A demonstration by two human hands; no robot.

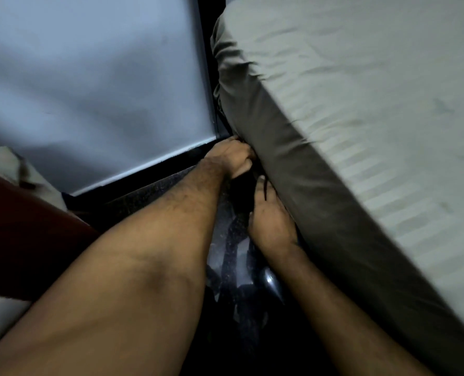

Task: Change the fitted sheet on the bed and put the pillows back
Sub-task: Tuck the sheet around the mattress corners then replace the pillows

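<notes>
A grey-green striped fitted sheet (355,109) covers the mattress, which fills the right half of the head view, its corner at the upper middle. My left hand (232,158) is curled at the sheet's lower edge near that corner, gripping the fabric there. My right hand (271,215) presses against the side of the mattress lower down. Its fingers reach under the sheet's hem and are partly hidden in shadow. No pillow shows in the frame.
A pale wall (89,77) with a dark skirting strip (144,172) stands close on the left. A narrow strip of dark speckled floor (233,256) runs between wall and bed. At the left edge lie a dark red object (22,234) and pale cloth (5,164).
</notes>
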